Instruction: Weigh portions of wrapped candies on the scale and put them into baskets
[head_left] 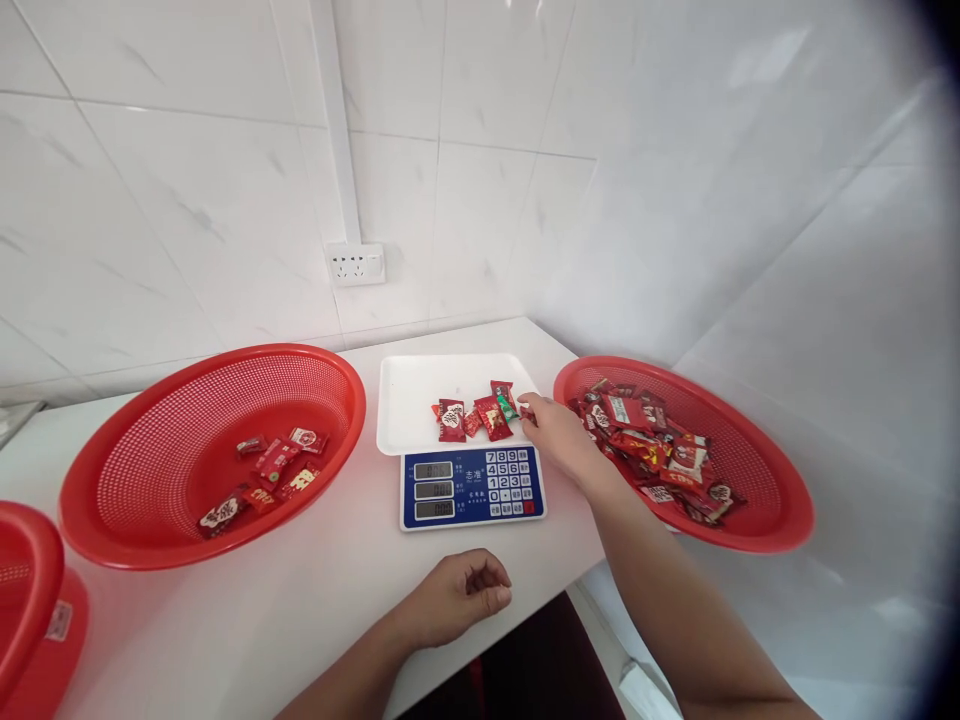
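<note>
My right hand [559, 432] reaches over the right edge of a white scale tray [409, 385], fingertips pinched around a small red wrapped snack that is mostly hidden. Beside it on the tray lie several wrapped snacks: a red packet with a white label [451, 420], a red packet [493, 418] and a green one [507, 408]. In front of the tray is the scale's blue panel [472, 487] with number keys and three small displays. My left hand [459, 600] rests near the table's front edge, loosely curled with a gap between thumb and fingers, holding nothing.
On the right, a red mesh basket [780, 515] holds many wrapped snacks. Another red basket [105, 500] on the left has several packets at its bottom. Part of a third red basket [45, 560] shows at the left edge. Behind the white table [315, 610] stands a tiled wall with a socket [356, 264].
</note>
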